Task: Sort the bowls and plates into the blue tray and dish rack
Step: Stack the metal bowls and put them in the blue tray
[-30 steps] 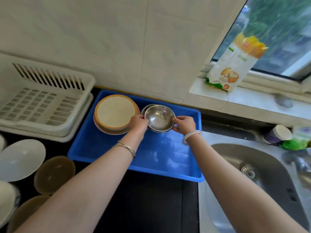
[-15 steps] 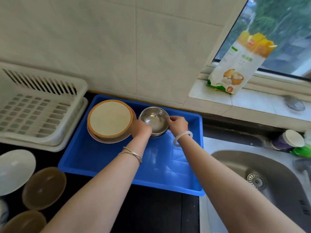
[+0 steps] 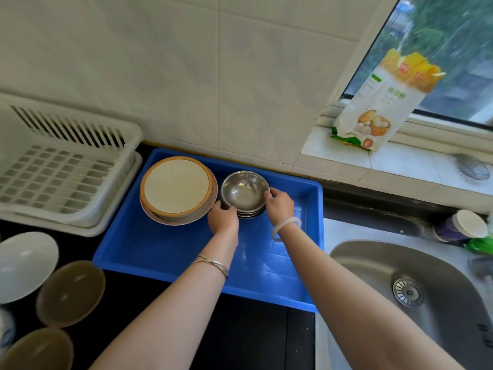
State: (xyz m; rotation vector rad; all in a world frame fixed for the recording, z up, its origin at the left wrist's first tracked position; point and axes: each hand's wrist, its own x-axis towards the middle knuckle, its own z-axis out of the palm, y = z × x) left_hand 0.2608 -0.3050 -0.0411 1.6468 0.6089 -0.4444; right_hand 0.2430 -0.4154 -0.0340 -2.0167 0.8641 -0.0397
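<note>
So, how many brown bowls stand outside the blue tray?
2. One brown bowl sits left of the blue tray, at its near corner; the second brown bowl is nearer, cut by the bottom edge. Others may be hidden off-frame left.

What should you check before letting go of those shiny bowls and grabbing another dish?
1. Stack of shiny steel bowls inside the blue plastic tray: ok.
2. Bowls nested evenly, not leaning: ok.
3. Left hand and right hand both gripping the stack's sides: ok.
4. Gap between the stack and the cream plates with orange rims: cannot tell, they sit very close.
5. Free slots in the white slotted plastic dish rack: ok.
6. Everything sorted: not ok; a white round bowl and brown round bowls wait on the dark counter.
</note>
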